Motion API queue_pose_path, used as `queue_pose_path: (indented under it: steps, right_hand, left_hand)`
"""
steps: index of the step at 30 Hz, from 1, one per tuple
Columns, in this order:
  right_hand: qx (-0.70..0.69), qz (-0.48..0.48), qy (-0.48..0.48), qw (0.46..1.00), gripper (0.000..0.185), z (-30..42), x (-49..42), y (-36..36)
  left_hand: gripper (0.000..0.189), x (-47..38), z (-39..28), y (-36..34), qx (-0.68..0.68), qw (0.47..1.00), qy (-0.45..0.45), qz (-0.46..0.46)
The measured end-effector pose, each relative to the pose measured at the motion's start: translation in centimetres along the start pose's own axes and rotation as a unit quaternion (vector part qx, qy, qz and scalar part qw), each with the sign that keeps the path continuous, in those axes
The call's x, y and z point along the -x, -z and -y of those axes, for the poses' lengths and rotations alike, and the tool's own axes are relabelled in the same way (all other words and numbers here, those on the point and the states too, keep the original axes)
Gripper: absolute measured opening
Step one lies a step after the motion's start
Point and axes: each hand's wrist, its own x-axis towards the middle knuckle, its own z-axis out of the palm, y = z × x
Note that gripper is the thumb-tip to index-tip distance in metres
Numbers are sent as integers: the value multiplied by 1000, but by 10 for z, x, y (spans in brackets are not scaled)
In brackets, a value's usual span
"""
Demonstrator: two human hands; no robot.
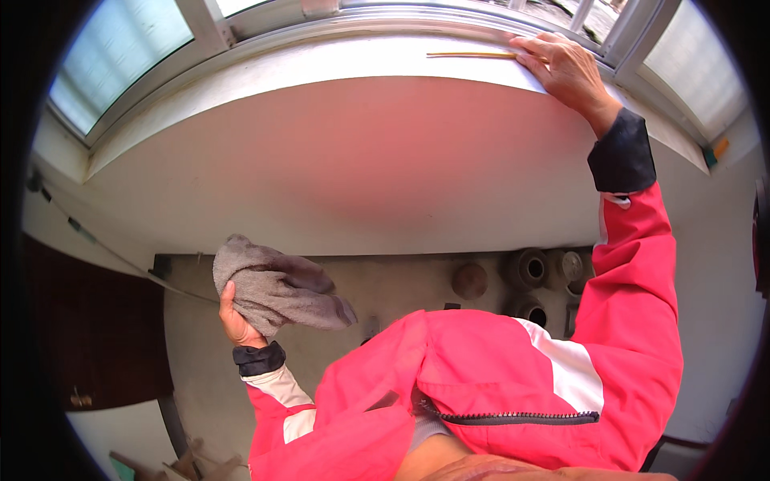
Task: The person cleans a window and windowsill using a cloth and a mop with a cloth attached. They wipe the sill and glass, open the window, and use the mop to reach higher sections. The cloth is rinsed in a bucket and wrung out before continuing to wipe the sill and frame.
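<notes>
A bunched grey-brown terry cloth [271, 288] hangs from my left hand [237, 318], low on the left and apart from the wall. My right hand [568, 72] is up at the white windowsill [337, 63]. Between its thumb and fingers are thin yellowish wooden sticks [469, 55], like chopsticks, pointing left just over the sill. Their right ends are hidden by the hand. Behind the sill runs the metal track of a sliding window [373, 17].
Below the sill is a pale wall [240, 156]. Several round jars [528, 268] stand on the floor by the wall, beside a round brownish object [470, 281]. A cable [114, 249] runs down at left near a dark wooden cabinet [102, 330]. A green-and-orange object [716, 152] sits at the sill's right end.
</notes>
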Motion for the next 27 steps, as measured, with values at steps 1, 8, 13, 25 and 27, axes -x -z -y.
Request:
queue_pose_path:
  steps: [1,8,13,25,27]
  right_hand:
    - [-4,2,-4,1000,28,-1,1,-6]
    - [-40,-11,-46,998,26,6,5,-44]
    - [-35,-82,-39,995,21,10,-12,-75]
    - [-546,263,74,792,56,235,73,-161]
    - [-611,259,112,740,78,299,104,-187]
  left_hand:
    - [52,-1,0,-2,1,1000,-13,-11]
    - [52,-4,1,1,3,999,-19,-27]
    - [54,1,1,1,-22,997,-62,-51]
    - [72,-2,-3,-14,-7,999,-13,47]
    - [77,-4,-8,-22,5,996,-16,87]
